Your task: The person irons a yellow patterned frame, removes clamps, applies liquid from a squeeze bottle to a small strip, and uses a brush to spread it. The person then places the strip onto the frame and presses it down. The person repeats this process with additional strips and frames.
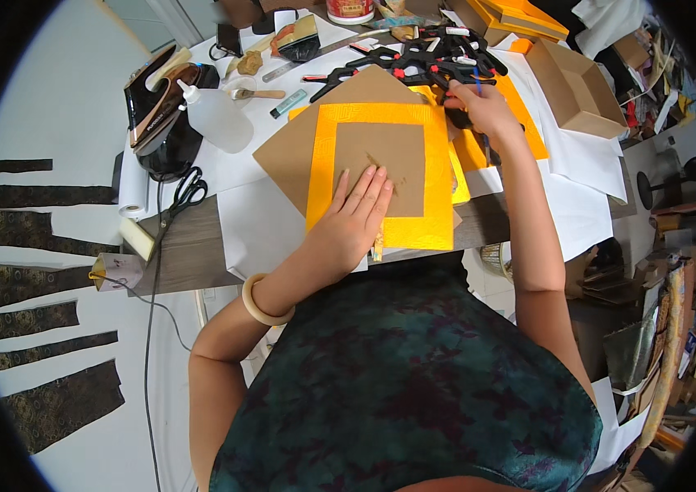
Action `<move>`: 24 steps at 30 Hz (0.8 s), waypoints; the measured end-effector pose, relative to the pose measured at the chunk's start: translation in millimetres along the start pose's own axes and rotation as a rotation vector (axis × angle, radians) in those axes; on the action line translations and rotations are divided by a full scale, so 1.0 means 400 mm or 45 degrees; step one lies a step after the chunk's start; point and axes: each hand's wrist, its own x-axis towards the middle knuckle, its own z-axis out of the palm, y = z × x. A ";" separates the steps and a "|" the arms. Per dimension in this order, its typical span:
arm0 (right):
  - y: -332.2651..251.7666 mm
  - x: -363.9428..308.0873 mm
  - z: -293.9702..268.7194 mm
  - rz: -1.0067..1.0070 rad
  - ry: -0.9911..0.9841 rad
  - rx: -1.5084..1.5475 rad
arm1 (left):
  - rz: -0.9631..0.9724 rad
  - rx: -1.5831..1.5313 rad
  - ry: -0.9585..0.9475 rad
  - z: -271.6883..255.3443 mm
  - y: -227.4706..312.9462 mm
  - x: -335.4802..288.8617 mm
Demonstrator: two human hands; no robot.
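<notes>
My left hand (358, 209) lies flat, fingers stretched, on a brown board panel (397, 152) bordered by a yellow textured covering (440, 184). Under this piece, a larger brown board (286, 156) is turned at an angle. A small patterned strip (378, 246) shows beside my left palm at the near edge. My right hand (486, 111) is at the far right of the piece, its fingers closed beside the black clamps. A black part (458, 119) and a thin blue stick (478, 76) show at its fingers; which of them it grips is unclear.
Black spring clamps (413, 61) are heaped at the back. On the left stand an iron (155, 98), a white squeeze bottle (221, 119) and black scissors (180, 201). A brush (257, 94) lies farther in. An open brown box (577, 90) sits at the right.
</notes>
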 end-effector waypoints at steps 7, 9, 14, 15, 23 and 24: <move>0.051 -0.164 -0.079 -0.269 0.033 0.089 | -0.106 -0.641 0.049 -0.011 -0.011 -0.002; 0.080 -0.209 -0.095 -0.253 -0.001 0.080 | -0.149 -0.901 0.109 -0.054 -0.037 -0.027; 0.149 -0.315 -0.082 -0.087 -0.410 0.131 | -0.212 -0.941 0.143 -0.068 -0.071 -0.026; 0.162 -0.328 -0.063 -0.045 -0.479 0.224 | -0.209 -0.854 0.166 -0.035 -0.059 -0.003; 0.226 -0.348 0.006 0.192 -0.547 0.438 | -0.212 -0.625 0.156 0.033 -0.040 0.035; 0.229 -0.342 0.002 0.205 -0.577 0.357 | -0.216 -0.611 0.151 0.033 -0.040 0.035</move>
